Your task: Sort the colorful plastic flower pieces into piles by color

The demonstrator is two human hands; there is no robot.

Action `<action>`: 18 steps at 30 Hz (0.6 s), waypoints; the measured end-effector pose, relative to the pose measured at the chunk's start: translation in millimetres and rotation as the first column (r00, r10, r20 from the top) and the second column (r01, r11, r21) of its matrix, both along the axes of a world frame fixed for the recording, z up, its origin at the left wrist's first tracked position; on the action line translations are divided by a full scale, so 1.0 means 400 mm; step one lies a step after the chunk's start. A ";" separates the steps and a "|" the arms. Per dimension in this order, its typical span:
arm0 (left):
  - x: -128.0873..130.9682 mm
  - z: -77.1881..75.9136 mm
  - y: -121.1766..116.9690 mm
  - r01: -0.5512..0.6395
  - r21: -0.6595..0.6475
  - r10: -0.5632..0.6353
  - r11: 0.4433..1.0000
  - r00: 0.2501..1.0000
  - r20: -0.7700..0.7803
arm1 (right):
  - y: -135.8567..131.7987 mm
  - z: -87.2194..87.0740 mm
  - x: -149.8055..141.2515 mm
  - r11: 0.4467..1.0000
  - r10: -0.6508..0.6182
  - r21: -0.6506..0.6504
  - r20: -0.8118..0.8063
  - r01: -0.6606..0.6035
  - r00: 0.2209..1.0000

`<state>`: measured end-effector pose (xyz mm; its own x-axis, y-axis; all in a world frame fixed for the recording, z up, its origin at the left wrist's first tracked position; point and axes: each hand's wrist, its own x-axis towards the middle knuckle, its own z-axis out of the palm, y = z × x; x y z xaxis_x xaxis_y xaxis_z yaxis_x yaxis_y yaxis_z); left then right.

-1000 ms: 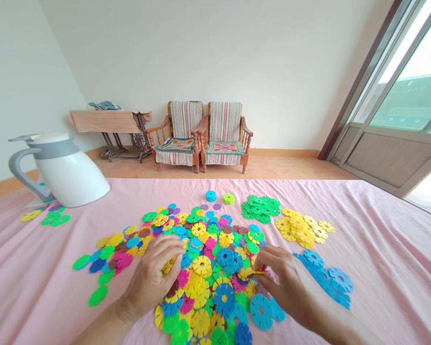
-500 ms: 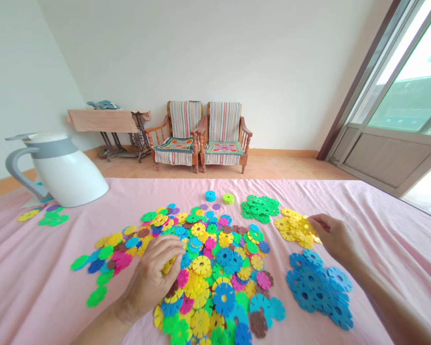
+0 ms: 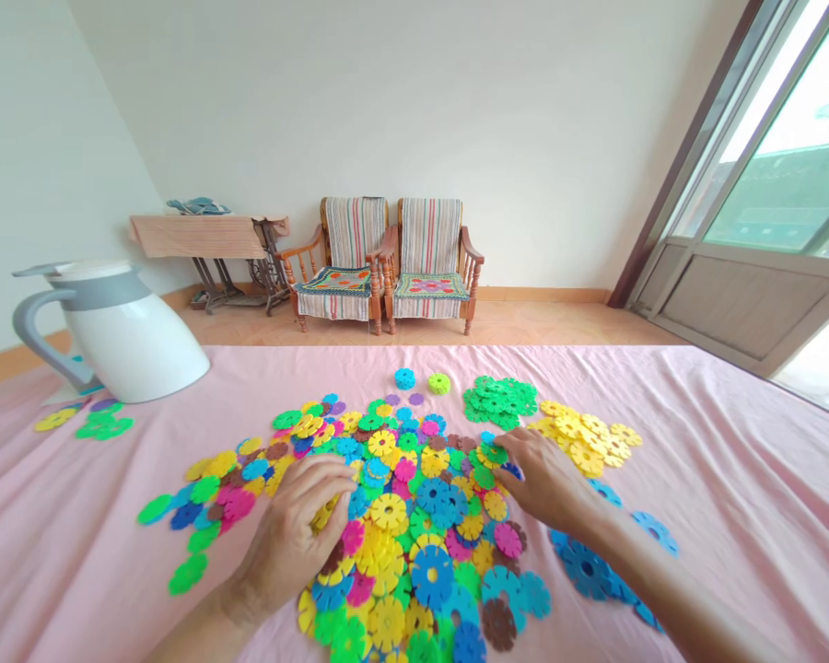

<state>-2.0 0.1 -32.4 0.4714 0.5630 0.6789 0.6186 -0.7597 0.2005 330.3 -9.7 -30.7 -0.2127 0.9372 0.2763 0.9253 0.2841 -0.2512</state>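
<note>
Pink cloth [image 3: 97, 552] bears one mixed disc pile [image 3: 388, 543]; left of it, one lidded pitcher [image 3: 145, 336], contents hidden; rightward, three sorted heaps [image 3: 573, 428]. Left hand [image 3: 294, 520] curls over the pile's left side, right hand [image 3: 545, 474] bends fingers at its right edge; whether either grips, I cannot tell.

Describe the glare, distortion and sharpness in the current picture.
Head view: daylight washes out part of the door glass; head view: the jug leans and the door frame slants, suggesting wide-angle distortion; head view: the coloured discs look sharp enough to show their notches.
</note>
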 end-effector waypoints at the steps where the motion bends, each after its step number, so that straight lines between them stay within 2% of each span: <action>1: 0.001 0.001 0.000 -0.001 -0.001 0.001 1.000 1.000 0.001 | 0.000 0.005 -0.007 1.000 -0.008 -0.016 0.021 0.008 1.000; 6: 0.006 0.004 -0.001 -0.002 -0.010 0.002 1.000 1.000 0.004 | -0.013 0.025 -0.034 0.999 0.035 -0.032 -0.006 -0.035 0.999; 9: 0.006 0.005 0.000 0.001 -0.007 -0.001 1.000 1.000 0.009 | -0.021 0.019 -0.042 0.998 0.030 -0.052 -0.061 -0.033 0.998; 13: 0.005 0.003 -0.001 0.003 -0.007 -0.003 1.000 1.000 0.004 | -0.022 0.004 -0.040 1.000 0.019 0.008 -0.134 -0.019 0.991; 18: 0.005 0.004 0.000 0.001 -0.013 -0.001 1.000 1.000 -0.002 | -0.010 0.005 -0.042 0.982 0.188 0.022 -0.185 -0.187 0.964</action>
